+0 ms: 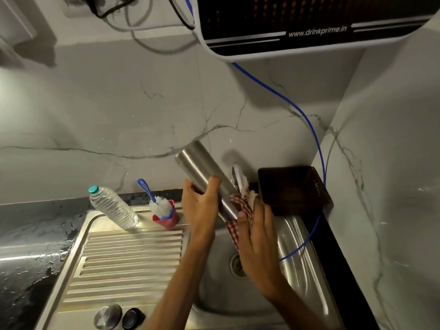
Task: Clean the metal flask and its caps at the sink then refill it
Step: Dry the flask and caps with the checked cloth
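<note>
The metal flask (199,166) is held tilted above the sink basin (295,263), base up and to the left, mouth end down to the right. My left hand (200,206) grips its middle. My right hand (257,241) presses a red-and-white checked cloth (234,231) against the flask's lower end. The flask's mouth is hidden by the cloth and my right hand. Two caps lie on the draining board near the front edge: a silver metal cap (107,316) and a black cap (133,318).
A clear plastic water bottle (113,207) and a blue-handled bottle brush (156,202) in a pink cup (167,220) stand at the back of the draining board (123,263). A dark basket (294,189) sits in the corner. A water purifier (309,25) hangs above, with a blue tube (309,129) running down. The tap (237,173) is behind the flask. The counter (31,236) at left is wet.
</note>
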A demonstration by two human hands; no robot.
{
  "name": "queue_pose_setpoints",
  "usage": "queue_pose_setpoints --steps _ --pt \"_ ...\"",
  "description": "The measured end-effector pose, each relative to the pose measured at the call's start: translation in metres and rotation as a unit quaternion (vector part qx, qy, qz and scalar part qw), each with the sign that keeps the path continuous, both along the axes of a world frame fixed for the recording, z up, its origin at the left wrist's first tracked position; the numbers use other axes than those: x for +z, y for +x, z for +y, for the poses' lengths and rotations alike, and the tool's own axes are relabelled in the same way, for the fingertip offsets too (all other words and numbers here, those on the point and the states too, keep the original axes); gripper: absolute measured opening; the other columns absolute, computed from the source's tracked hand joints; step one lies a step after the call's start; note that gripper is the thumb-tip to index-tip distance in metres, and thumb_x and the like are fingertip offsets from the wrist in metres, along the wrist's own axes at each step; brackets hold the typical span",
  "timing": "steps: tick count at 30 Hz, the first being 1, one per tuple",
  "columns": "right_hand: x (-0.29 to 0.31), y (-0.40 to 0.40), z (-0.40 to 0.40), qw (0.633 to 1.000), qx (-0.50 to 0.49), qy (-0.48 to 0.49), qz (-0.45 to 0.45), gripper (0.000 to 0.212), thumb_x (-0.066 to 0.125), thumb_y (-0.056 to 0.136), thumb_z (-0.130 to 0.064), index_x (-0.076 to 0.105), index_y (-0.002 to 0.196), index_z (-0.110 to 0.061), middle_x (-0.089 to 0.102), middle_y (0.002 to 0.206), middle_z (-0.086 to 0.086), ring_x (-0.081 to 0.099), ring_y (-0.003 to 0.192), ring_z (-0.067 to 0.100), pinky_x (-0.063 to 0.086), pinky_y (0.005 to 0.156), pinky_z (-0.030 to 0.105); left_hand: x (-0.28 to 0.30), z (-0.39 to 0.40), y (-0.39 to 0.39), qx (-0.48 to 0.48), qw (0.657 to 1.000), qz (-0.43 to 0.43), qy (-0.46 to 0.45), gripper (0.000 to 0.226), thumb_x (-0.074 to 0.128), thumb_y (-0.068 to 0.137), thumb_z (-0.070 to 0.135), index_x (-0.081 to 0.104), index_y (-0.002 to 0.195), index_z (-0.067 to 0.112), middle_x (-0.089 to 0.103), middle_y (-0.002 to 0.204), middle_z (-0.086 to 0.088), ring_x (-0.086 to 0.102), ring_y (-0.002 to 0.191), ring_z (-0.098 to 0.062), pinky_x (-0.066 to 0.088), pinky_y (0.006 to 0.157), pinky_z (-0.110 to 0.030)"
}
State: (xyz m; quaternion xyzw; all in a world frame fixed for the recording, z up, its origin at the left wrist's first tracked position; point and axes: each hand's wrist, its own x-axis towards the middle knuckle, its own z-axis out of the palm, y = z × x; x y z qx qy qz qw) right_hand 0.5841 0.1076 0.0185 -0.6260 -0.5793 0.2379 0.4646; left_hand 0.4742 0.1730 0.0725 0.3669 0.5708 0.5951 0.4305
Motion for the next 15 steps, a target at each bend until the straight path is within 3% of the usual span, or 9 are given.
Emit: queue_pose_setpoints --steps 3,5,7,8,9,11,12,13,15 --pt "-0.001 0.003 0.014 0.997 -0.022 -0.007 -0.074 0.057 0.025 0.105 -0.058 0.047 0.143 -0.022 0.057 0.132 0.001 0.056 0.113 0.013 0.053 0.089 0.031 -0.003 -0.011 0.010 0.013 0.997 -0.068 -0.025 0.038 0.079 0.087 0.032 0.053 0.114 0.026 0.065 0.106 -0.004 0.068 0.096 -0.021 0.055 0.074 -0.028" --pt "0.005 0.010 0.023 0.995 0.010 -0.076 -0.069 0.076 0.011 0.099 -0.071 0.052 0.137 -0.021 0.062 0.123 0.002 0.060 0.108 0.016 0.053 0.091 0.037 -0.002 -0.013 0.014 -0.003 0.994 -0.106 -0.039 0.080 0.088 0.070 0.052 0.049 0.134 0.023 0.067 0.116 -0.008 0.071 0.103 -0.025 0.061 0.083 -0.038" --pt "0.012 0.013 0.023 0.982 0.061 -0.177 -0.027 0.074 0.014 0.100 -0.067 0.059 0.129 -0.017 0.066 0.121 0.006 0.063 0.111 0.023 0.050 0.096 0.036 -0.004 -0.014 0.014 -0.039 0.991 -0.118 -0.041 0.112 0.091 0.043 0.075 0.049 0.138 0.031 0.069 0.122 -0.010 0.075 0.103 -0.027 0.062 0.089 -0.046" --pt "0.017 0.015 0.025 0.966 0.070 -0.234 0.084 0.064 0.022 0.103 -0.060 0.063 0.123 -0.014 0.069 0.118 0.009 0.066 0.109 0.025 0.051 0.093 0.036 -0.003 -0.016 0.013 -0.068 0.990 -0.116 -0.035 0.116 0.090 0.036 0.081 0.051 0.135 0.035 0.070 0.122 -0.011 0.075 0.102 -0.028 0.062 0.089 -0.048" --pt "0.024 0.020 0.027 0.925 0.070 -0.296 0.227 0.054 0.032 0.106 -0.053 0.069 0.115 -0.014 0.073 0.110 0.010 0.070 0.101 0.025 0.054 0.086 0.035 -0.002 -0.018 0.013 -0.095 0.987 -0.124 -0.035 0.119 0.088 0.034 0.085 0.052 0.134 0.032 0.071 0.121 -0.014 0.075 0.100 -0.030 0.062 0.087 -0.049" --pt "0.039 0.029 0.028 0.808 0.097 -0.379 0.440 0.044 0.047 0.102 -0.042 0.078 0.099 -0.011 0.078 0.088 0.012 0.075 0.078 0.023 0.058 0.071 0.033 -0.002 -0.020 0.008 -0.133 0.976 -0.163 -0.060 0.129 0.087 0.034 0.087 0.055 0.138 0.018 0.074 0.117 -0.019 0.075 0.096 -0.032 0.063 0.082 -0.047" --pt "0.041 0.033 0.028 0.773 0.114 -0.394 0.483 0.042 0.051 0.098 -0.037 0.078 0.092 -0.005 0.077 0.078 0.014 0.075 0.067 0.021 0.058 0.065 0.031 -0.002 -0.018 0.006 -0.148 0.974 -0.158 -0.063 0.128 0.085 0.036 0.089 0.057 0.135 0.013 0.076 0.112 -0.017 0.075 0.093 -0.030 0.063 0.079 -0.044" --pt "0.043 0.035 0.025 0.762 0.124 -0.404 0.490 0.040 0.052 0.098 -0.032 0.073 0.088 0.000 0.075 0.069 0.015 0.073 0.058 0.018 0.058 0.060 0.026 0.000 -0.016 0.004 -0.170 0.975 -0.129 -0.057 0.122 0.082 0.039 0.091 0.059 0.131 0.013 0.078 0.106 -0.012 0.076 0.092 -0.027 0.064 0.078 -0.041" --pt "0.038 0.035 0.023 0.756 0.129 -0.418 0.488 0.038 0.052 0.104 -0.028 0.067 0.100 0.006 0.074 0.070 0.017 0.073 0.059 0.016 0.058 0.064 0.023 0.003 -0.012 0.001 -0.205 0.974 -0.079 -0.054 0.113 0.078 0.046 0.093 0.062 0.129 0.019 0.079 0.108 -0.005 0.076 0.100 -0.026 0.063 0.084 -0.040"
